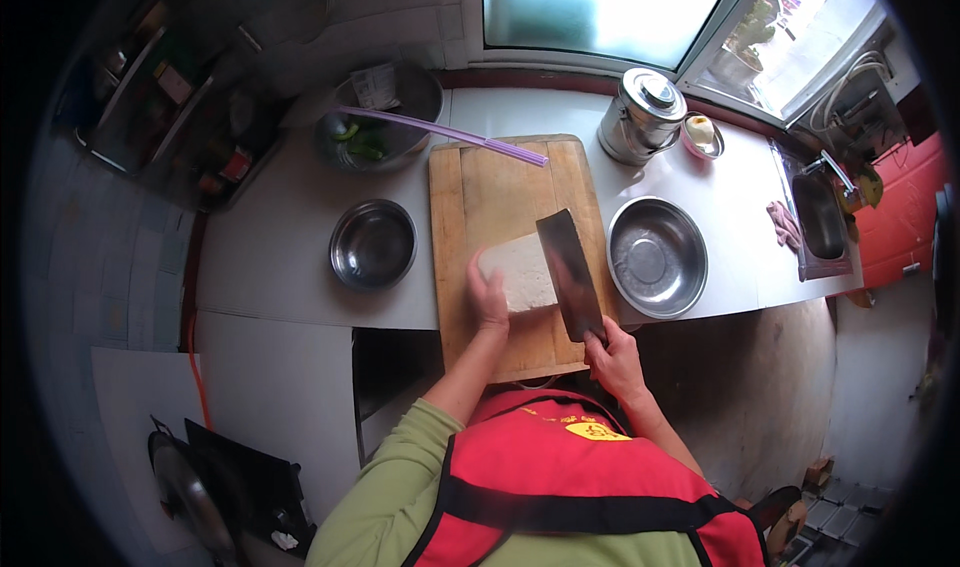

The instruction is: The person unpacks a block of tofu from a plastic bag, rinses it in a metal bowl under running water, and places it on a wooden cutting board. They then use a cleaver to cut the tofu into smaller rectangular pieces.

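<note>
A block of white tofu (523,273) lies on the wooden cutting board (499,184). My left hand (489,293) rests against the block's left side, thumb over its near part. In my right hand (616,357) is the handle of a broad cleaver (570,274), its dark blade beside the block's right side. Whether the blade touches the tofu cannot be told. Steel bowls flank the board, a smaller one (373,244) on the left and a wider basin (657,258) on the right.
Purple sticks or straws (480,139) span from the large bowl with green vegetables (367,143) to the board's far end. A lidded steel canister (642,116) and a small dish (703,137) stand at the back right. Beyond a pink cloth (784,225) is a sink (819,214).
</note>
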Available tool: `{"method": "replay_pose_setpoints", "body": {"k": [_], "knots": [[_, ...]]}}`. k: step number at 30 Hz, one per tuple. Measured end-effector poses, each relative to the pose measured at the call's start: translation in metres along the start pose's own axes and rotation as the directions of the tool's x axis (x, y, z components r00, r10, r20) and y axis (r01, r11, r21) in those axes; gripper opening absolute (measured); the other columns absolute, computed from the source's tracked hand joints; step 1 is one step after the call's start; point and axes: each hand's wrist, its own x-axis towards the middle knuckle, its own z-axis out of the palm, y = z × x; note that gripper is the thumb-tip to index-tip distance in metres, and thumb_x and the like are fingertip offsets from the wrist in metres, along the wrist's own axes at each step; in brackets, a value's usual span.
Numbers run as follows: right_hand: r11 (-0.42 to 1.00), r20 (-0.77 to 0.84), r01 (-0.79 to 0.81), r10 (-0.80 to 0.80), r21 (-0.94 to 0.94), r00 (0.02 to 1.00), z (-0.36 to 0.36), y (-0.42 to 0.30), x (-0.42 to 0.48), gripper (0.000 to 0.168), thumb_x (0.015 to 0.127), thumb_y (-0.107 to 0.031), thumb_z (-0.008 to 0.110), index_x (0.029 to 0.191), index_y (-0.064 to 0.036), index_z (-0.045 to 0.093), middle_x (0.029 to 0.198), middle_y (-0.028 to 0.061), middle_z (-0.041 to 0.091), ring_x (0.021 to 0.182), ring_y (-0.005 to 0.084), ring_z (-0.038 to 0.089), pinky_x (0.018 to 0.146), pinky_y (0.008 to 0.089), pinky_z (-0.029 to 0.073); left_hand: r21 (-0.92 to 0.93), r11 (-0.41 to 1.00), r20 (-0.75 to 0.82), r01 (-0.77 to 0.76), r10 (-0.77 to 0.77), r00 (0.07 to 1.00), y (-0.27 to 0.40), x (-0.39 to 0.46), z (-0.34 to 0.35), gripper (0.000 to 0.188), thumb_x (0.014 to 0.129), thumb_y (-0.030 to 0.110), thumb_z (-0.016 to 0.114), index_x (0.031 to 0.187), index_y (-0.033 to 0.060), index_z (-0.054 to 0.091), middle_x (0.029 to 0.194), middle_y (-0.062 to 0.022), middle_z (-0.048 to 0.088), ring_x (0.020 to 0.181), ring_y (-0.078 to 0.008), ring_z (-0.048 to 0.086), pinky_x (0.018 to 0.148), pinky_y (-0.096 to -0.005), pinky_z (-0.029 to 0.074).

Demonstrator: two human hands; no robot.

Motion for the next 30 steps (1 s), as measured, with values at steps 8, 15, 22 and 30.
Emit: {"method": "replay_pose_setpoints", "body": {"k": [8, 15, 22, 30], "knots": [[0.988, -0.026, 0.061, -0.065, -0.143, 0.998, 0.002, 0.006, -0.002, 0.023, 0.082, -0.009, 0.052, 0.104, -0.002, 0.054, 0.056, 0.0121, 0.055, 0.05, 0.0219, 0.058, 0.048, 0.032, 0.044, -0.085, 0.989, -0.06, 0.122, -0.127, 0.99, -0.005, -0.016, 0.003, 0.041, 0.078, 0.005, 0.047, 0.119, 0.0024, 0.042, 0.119, -0.0102, 0.043, 0.111, -0.0203, 0.04, 0.097, -0.0303, 0.029], [0.94, -0.032, 0.108, -0.124, -0.323, 0.992, 0.013, 0.012, -0.001, 0.024, 0.082, -0.012, 0.051, 0.105, -0.007, 0.054, 0.067, 0.0178, 0.058, 0.064, 0.0349, 0.058, 0.056, 0.0418, 0.044, -0.035, 0.977, 0.023, 0.212, -0.212, 0.977, 0.004, -0.011, -0.009, 0.037, 0.082, 0.01, 0.047, 0.118, 0.0027, 0.045, 0.115, -0.0071, 0.045, 0.107, -0.0167, 0.042, 0.094, -0.0278, 0.031], [0.906, -0.062, 0.131, -0.17, -0.403, 0.983, 0.028, 0.001, -0.004, 0.025, 0.082, -0.014, 0.049, 0.107, -0.007, 0.053, 0.071, 0.0195, 0.059, 0.067, 0.0365, 0.058, 0.06, 0.0454, 0.044, 0.084, 0.979, 0.162, 0.187, -0.199, 0.967, 0.004, 0.006, -0.032, 0.028, 0.09, 0.017, 0.043, 0.112, 0.0031, 0.053, 0.107, -0.0032, 0.054, 0.101, -0.0123, 0.047, 0.091, -0.0258, 0.035], [0.857, -0.067, 0.161, -0.221, -0.49, 0.973, 0.043, 0.009, -0.004, 0.024, 0.082, -0.013, 0.048, 0.104, -0.006, 0.052, 0.068, 0.0171, 0.059, 0.064, 0.0335, 0.059, 0.058, 0.0442, 0.046, 0.176, 0.979, 0.271, 0.105, -0.151, 0.951, -0.002, 0.014, -0.045, 0.029, 0.093, 0.021, 0.041, 0.111, 0.0027, 0.054, 0.106, -0.0034, 0.055, 0.101, -0.0125, 0.048, 0.091, -0.026, 0.035]]}}
